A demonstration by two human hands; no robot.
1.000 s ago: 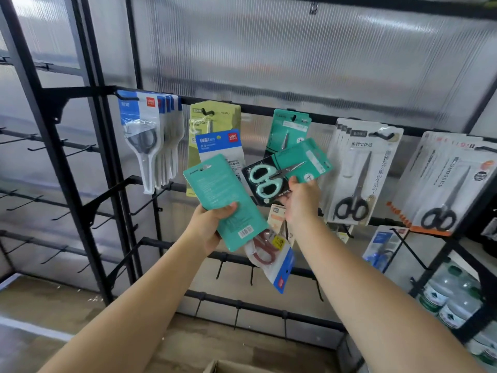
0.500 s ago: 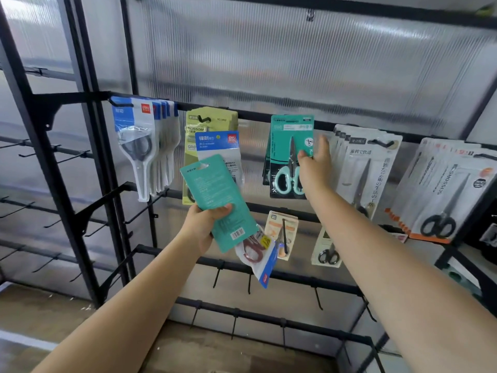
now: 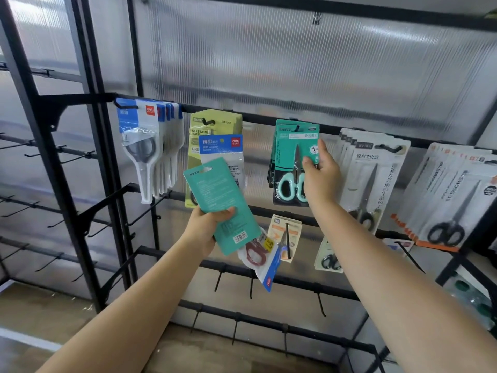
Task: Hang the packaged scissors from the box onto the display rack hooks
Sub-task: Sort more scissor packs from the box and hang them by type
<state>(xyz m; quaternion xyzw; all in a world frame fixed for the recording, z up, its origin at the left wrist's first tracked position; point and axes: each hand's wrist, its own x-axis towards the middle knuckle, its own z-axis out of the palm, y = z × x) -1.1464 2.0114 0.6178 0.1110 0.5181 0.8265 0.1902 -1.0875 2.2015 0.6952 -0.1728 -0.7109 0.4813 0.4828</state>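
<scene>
Since the frame half a second earlier, the right hand point(image 3: 320, 179) is seen a little lower on the front teal pack point(image 3: 291, 160), and the view is drawn slightly closer to the rack; the pack itself is kept on its hook.

Nearest to the camera, a small stack of packs is held by the left hand point(image 3: 204, 227), with the fingers curled round it from below. A turned teal pack point(image 3: 217, 200) is shown on top with its printed back and barcode toward the viewer, and a blue and white pack point(image 3: 265, 261) with red-handled scissors is seen hanging out under it. These are probably held ready so that the next pack can be taken without reaching back to the box, which is not visible now.

Further on, the front teal pack is touched by the right hand at its right edge, with the thumb on the face of the card. Whether the fingers are closed behind the card cannot be told. The pack is hung at the front of a row of the same kind on one hook of the top bar point(image 3: 258, 121), so it seems that it is only being steadied or straightened.

Behind, the other hooks carry white packs point(image 3: 150, 146), yellow-green packs point(image 3: 215, 125) and grey packs point(image 3: 373, 170), sorted by kind. Lower hooks point(image 3: 219, 281) are left free.
</scene>
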